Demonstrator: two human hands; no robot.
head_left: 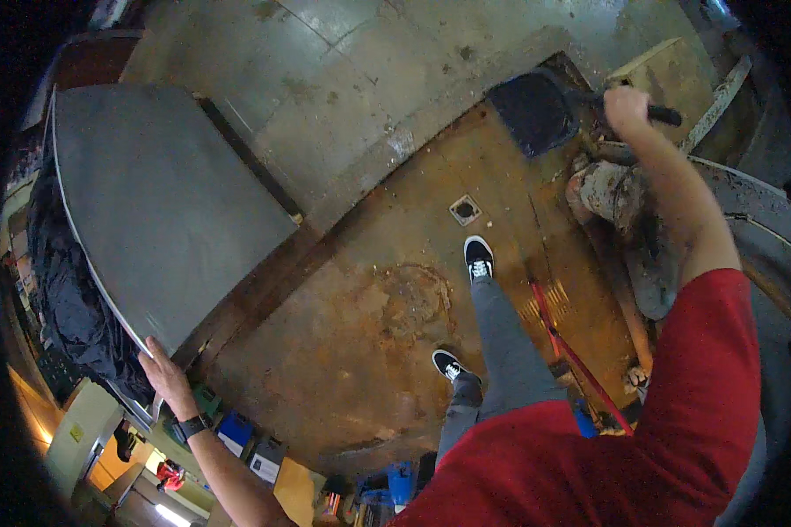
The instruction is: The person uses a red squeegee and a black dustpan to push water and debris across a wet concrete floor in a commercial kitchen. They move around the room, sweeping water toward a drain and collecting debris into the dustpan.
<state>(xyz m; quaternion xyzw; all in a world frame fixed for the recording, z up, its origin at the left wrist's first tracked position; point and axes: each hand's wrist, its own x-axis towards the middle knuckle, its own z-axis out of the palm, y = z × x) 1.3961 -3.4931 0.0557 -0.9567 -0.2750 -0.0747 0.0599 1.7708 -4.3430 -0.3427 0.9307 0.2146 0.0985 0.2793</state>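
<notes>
My right hand point(627, 112) is closed around the dark handle of a black, flat-bladed scoop point(536, 112), which looks like a dustpan or short shovel. Its broad blade is at the upper right, over the edge between the grey concrete and the brown floor. My left hand point(169, 383), with a dark band on the wrist, rests at the metal-edged corner of a grey tabletop point(158, 202). Its fingers look stretched out along that edge, and it holds nothing loose.
Beneath me is a stained brown floor point(343, 351) with a small square drain point(465, 210). A red bar point(580, 369) leans by my right leg. Dark crumpled fabric point(75, 272) lies beyond the tabletop's left edge. Pipes and a lumpy pale object point(611, 193) stand at the right.
</notes>
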